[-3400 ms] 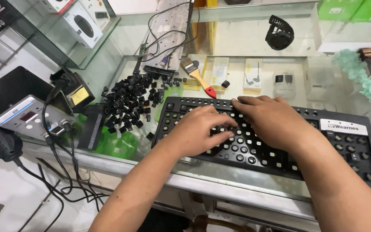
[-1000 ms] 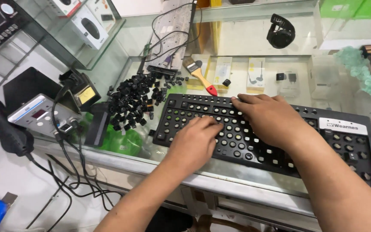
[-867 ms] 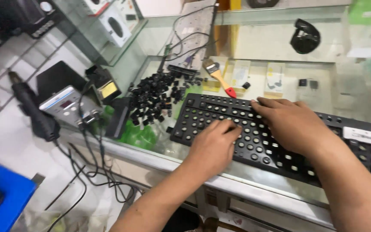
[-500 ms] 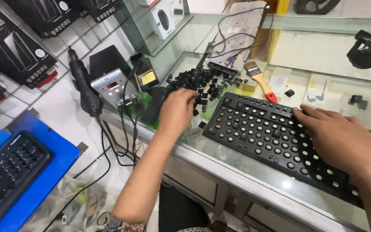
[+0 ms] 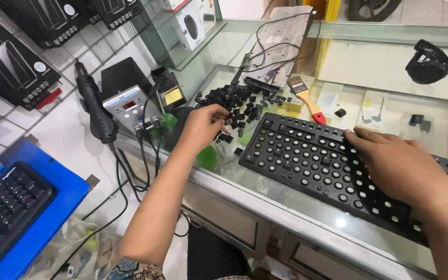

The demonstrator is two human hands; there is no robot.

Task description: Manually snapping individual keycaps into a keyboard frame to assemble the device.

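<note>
A black keyboard (image 5: 307, 161) with its keycaps removed lies on the glass counter (image 5: 265, 199). My right hand (image 5: 390, 163) rests flat on its right half, fingers spread. A pile of loose black keycaps (image 5: 234, 101) lies to the left of the keyboard. My left hand (image 5: 203, 124) reaches into the near edge of that pile, fingers curled over some keycaps; whether it holds one is hidden.
A brush with a red handle (image 5: 307, 98) lies behind the keyboard. A hot-air rework station (image 5: 128, 106) with its black handpiece (image 5: 94, 109) and cables stands at the counter's left end. A boxed black keyboard (image 5: 6, 212) sits lower left. A black round object (image 5: 428, 62) lies far right.
My left hand left the keyboard and moved left to the keycap pile. My view swung left and down. My right hand stayed on the keyboard.
</note>
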